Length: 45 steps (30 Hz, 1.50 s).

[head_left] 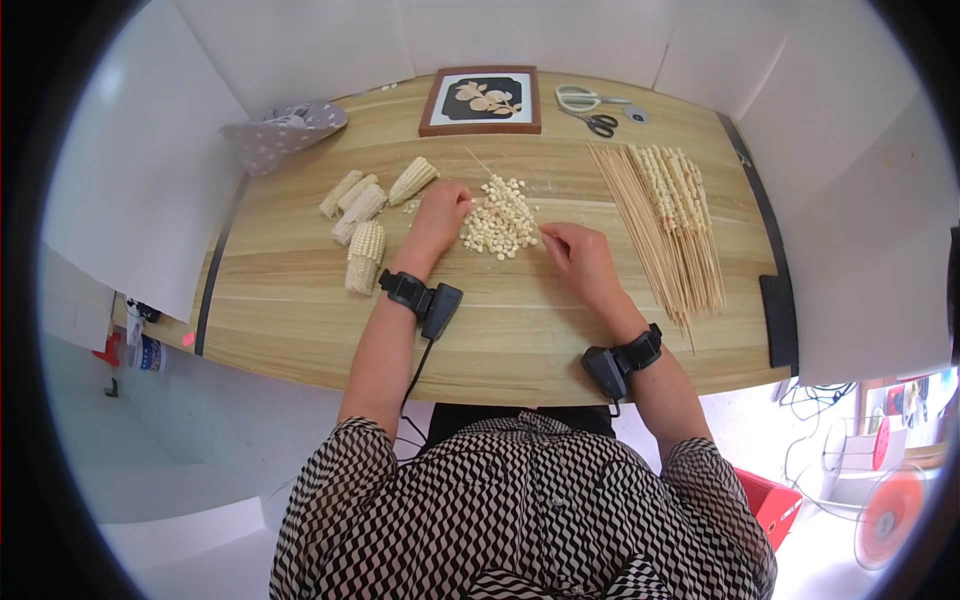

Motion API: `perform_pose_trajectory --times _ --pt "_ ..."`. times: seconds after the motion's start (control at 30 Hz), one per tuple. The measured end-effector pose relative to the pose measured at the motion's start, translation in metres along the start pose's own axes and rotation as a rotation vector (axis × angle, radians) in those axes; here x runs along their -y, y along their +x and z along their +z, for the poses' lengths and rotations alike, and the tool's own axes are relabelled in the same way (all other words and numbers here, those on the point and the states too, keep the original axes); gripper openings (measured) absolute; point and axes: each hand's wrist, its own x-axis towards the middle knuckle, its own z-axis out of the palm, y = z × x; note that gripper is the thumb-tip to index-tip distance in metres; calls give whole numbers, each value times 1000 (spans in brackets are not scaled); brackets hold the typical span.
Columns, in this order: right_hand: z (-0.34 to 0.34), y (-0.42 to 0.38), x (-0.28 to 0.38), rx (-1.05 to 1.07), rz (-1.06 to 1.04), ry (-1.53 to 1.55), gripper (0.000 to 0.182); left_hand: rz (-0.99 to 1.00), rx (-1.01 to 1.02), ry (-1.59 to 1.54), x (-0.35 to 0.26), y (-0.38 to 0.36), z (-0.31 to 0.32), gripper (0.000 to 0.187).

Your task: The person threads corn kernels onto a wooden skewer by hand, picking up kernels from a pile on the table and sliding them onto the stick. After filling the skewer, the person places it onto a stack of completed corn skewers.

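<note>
A loose pile of pale corn kernels point(500, 222) lies on the table between my hands. My left hand point(443, 217) is closed at the left edge of the pile, fingertips pressed together; whatever they hold is too small to make out. To the right of the pile, my right hand point(580, 254) pinches thumb and finger together. A thin bamboo skewer point(478, 159) sticks out beyond the far side of the pile, in line with that pinch; kernels hide its middle. Left of my left hand lie a partly stripped corn cob point(413, 180) and several more cobs point(365, 256).
Bare bamboo skewers point(640, 225) and skewers threaded with kernels point(672, 190) lie at the right. A framed picture point(481, 101), scissors point(590, 110) and a patterned grey cloth item point(285, 135) sit towards the back. Cables hang from both wrist devices.
</note>
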Motion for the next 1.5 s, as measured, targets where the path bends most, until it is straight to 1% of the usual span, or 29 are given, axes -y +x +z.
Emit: perform_pose_trajectory --times 0.03,0.07,0.13,0.17,0.23,0.27,0.33,0.37,0.43,0.47,0.53,0.63,1.07,1.23,1.27,1.33,1.5 --pt "0 0 -1 -1 -7 -1 15 -91 -16 -87 -2 0 0 8" --pt "0 0 0 0 -9 -2 15 -92 -18 -87 2 -1 3 8" --pt "0 0 1 4 9 6 15 -200 -228 -349 12 0 13 8" --pt "0 0 1 4 8 7 15 -200 -228 -348 14 0 11 8" --pt "1 -1 2 14 -25 18 15 -360 -183 -703 19 1 7 11" --pt "0 -1 3 15 -25 19 15 -360 -184 -702 17 2 4 11" --pt "0 -2 7 63 -24 43 15 -466 -241 -932 14 2 -2 12" --pt "0 -2 7 65 -25 43 15 -467 -243 -932 17 3 -1 12" --pt "2 -4 7 72 -91 53 16 -469 -340 -979 24 4 1 17" --pt "2 -4 8 73 -92 54 16 -469 -342 -979 25 5 0 17" --pt "0 -3 12 134 -55 51 15 -504 -430 -1022 25 5 -1 17" --pt "-1 -3 14 146 -64 60 15 -518 -484 -1050 24 6 -2 16" --pt "0 -3 12 165 -52 45 15 -486 -478 -1047 23 6 -2 14" --pt "1 -3 12 154 -48 39 15 -369 -522 -923 20 6 0 12" --pt "1 -3 11 154 -47 39 15 -369 -522 -923 20 6 1 12" --pt "1 -3 11 154 -46 35 16 -306 -487 -837 21 4 1 11" --pt "0 -3 12 145 -48 35 16 -336 -489 -881 19 6 4 10"
